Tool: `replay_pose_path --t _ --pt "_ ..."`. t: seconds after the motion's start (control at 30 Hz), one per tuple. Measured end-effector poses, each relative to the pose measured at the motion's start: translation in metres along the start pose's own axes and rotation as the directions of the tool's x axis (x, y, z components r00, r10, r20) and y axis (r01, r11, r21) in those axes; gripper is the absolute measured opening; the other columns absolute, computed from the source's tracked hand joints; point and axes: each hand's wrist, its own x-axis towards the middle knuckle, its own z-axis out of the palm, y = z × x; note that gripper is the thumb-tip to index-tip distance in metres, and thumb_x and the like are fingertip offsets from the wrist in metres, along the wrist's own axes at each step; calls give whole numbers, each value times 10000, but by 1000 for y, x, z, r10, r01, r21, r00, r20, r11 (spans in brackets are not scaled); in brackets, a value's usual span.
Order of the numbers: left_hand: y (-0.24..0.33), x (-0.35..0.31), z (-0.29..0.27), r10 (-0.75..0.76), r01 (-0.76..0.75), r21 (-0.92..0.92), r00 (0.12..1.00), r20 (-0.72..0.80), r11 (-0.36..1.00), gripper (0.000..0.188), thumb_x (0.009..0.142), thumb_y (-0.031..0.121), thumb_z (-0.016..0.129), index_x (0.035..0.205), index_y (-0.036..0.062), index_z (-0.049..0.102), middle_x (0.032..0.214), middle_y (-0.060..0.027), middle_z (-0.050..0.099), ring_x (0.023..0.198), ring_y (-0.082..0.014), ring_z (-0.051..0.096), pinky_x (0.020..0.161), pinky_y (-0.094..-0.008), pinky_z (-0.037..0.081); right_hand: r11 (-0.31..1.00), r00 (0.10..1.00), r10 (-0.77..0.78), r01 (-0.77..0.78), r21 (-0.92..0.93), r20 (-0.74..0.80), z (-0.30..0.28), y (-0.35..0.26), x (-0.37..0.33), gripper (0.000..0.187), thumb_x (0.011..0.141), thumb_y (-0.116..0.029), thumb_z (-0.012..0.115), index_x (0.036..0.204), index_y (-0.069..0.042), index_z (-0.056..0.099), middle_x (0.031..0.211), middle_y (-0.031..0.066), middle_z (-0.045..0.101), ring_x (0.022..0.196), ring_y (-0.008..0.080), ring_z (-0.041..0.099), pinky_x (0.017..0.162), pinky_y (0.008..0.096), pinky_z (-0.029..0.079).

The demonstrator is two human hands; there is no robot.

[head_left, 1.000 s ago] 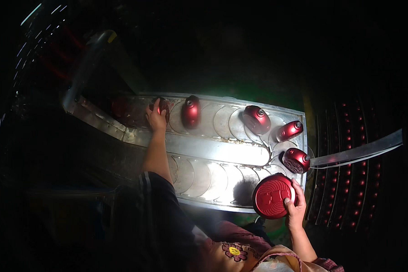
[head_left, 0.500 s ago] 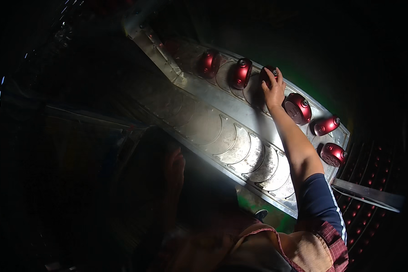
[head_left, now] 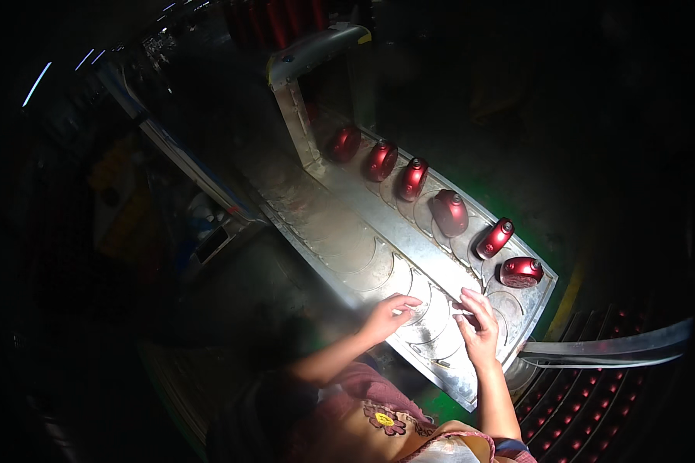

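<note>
My left hand (head_left: 391, 318) hovers over the near lane of a metal conveyor (head_left: 409, 228), fingers curved with a gap to the thumb. To its right, my right hand (head_left: 480, 328) is above the conveyor too, its fingers apart. Neither hand visibly holds anything. Along the far lane stand several glossy red rounded bottles, each with a short dark neck. The right-hand end bottle (head_left: 521, 272) sits nearest my right hand, out of its reach by a short gap. Beside it stand a tilted bottle (head_left: 494, 239) and a broader-faced bottle (head_left: 450, 212). Glare washes out the surface under my hands.
A metal hood (head_left: 316, 54) arches over the conveyor's far left end. Off the right end, a curved metal rail (head_left: 610, 347) crosses a dark rack (head_left: 594, 393) dotted with red points. Left of the conveyor runs a long pale beam (head_left: 181, 150). Surroundings are very dark.
My right hand has let go of a red bottle in the far lane and drawn back toward me. My left hand has come up into the light. The whole view has shifted.
</note>
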Motion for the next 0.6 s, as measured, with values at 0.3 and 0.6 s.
replay_pose_path --t 0.3,0.6 --pt "101 -75 336 -20 58 -52 834 551 997 210 931 13 636 1132 18 695 1000 -27 700 862 -87 625 766 -254 517 907 451 356 -379 185 -819 -227 -158 -367 377 901 92 587 1272 29 588 1240 94 561 1025 149 635 856 264 539" --pt "225 -86 677 297 -173 -244 445 845 954 222 949 -6 627 1166 -10 670 1082 -44 652 927 -105 623 749 -221 499 807 -4 -309 -530 -260 -951 -394 -289 -583 372 894 44 623 1252 -55 625 1205 57 590 1087 139 589 895 268 497"
